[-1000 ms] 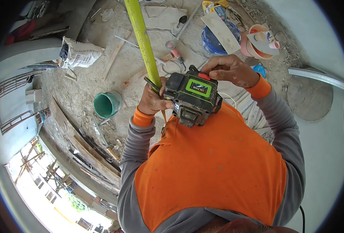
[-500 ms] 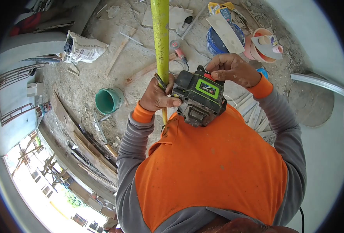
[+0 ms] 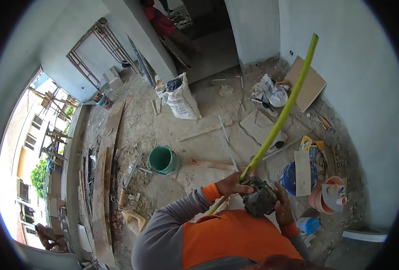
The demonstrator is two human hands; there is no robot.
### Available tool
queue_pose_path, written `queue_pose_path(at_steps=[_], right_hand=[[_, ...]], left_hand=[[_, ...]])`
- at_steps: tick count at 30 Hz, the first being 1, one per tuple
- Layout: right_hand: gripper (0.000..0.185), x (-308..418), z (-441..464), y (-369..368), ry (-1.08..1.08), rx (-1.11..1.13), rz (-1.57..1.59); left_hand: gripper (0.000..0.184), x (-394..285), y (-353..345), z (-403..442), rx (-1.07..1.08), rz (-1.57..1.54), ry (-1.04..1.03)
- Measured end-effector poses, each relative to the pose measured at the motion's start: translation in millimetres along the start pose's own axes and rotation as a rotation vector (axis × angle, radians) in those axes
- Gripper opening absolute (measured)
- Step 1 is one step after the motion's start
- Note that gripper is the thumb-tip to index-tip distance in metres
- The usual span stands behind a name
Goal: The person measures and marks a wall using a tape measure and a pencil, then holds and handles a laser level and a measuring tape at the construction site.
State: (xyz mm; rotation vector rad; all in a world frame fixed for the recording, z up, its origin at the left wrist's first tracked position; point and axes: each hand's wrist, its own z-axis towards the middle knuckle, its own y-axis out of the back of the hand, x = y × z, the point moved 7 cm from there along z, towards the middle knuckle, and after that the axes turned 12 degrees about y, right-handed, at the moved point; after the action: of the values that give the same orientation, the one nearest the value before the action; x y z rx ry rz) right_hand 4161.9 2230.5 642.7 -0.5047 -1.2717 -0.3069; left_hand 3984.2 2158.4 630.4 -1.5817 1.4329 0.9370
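A dark, boxy laser level (image 3: pixel 260 198) is held in front of my orange-and-grey top, low in the view. Beside it, a long yellow pole (image 3: pixel 283 118) slants up to the right. My left hand (image 3: pixel 233 186) is closed around the pole's lower part, its thumb reaching onto the level. On the level's other side, my right hand (image 3: pixel 283 208) has its fingers up along the casing and appears to grip it; the contact is partly hidden.
A green bucket (image 3: pixel 163 160) stands on the rubble-strewn floor, near long boards (image 3: pixel 101 198). To the right are a blue bucket (image 3: pixel 289 177) and a pink tub (image 3: pixel 316 200). Farther off are a white sack (image 3: pixel 183 102) and, by the doorway, a person in red (image 3: pixel 162 21).
My view has tilted up, showing more of the room. The pole now leans right instead of standing vertical. My right hand has moved from the level's red switch to its side.
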Motion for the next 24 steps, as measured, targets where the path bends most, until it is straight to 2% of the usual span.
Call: queue_pose_path(at_steps=[1, 2, 3, 6, 9, 11, 15, 19, 24], right_hand=[[0.076, 6, 2, -2, 0.09, 0.011, -0.109], [0.076, 4, 3, -5, 0.101, 0.024, -0.113], [0.074, -3, 2, -6, 0.067, 0.009, -0.067], [0.07, -32, -1, -1, 0.037, -0.004, -0.046], [0.068, -36, 4, 0, 0.067, -0.011, -0.125], [0.054, -47, 5, 0, -0.007, -0.007, -0.017], [0.054, -43, 15, -13, 0.04, 0.012, 0.024], [0.052, -53, 17, -20, -0.024, 0.044, 0.067], [0.05, -63, 26, -25, 0.029, 0.07, 0.034]], left_hand=[[0.036, 1, 0, -2, -0.014, -0.014, 0.032], [0.039, 2, 1, -4, -0.026, -0.028, 0.067], [0.048, 8, 3, -3, -0.001, -0.008, 0.133], [0.056, 9, 5, -8, -0.03, -0.092, 0.153], [0.046, 10, 6, -15, -0.08, -0.127, 0.11], [0.046, 13, 7, -20, -0.089, -0.158, 0.108], [0.048, 22, 13, -29, -0.113, -0.178, 0.133], [0.049, 20, 14, -43, -0.154, -0.234, 0.175], [0.047, 28, 23, -48, -0.185, -0.301, 0.118]])
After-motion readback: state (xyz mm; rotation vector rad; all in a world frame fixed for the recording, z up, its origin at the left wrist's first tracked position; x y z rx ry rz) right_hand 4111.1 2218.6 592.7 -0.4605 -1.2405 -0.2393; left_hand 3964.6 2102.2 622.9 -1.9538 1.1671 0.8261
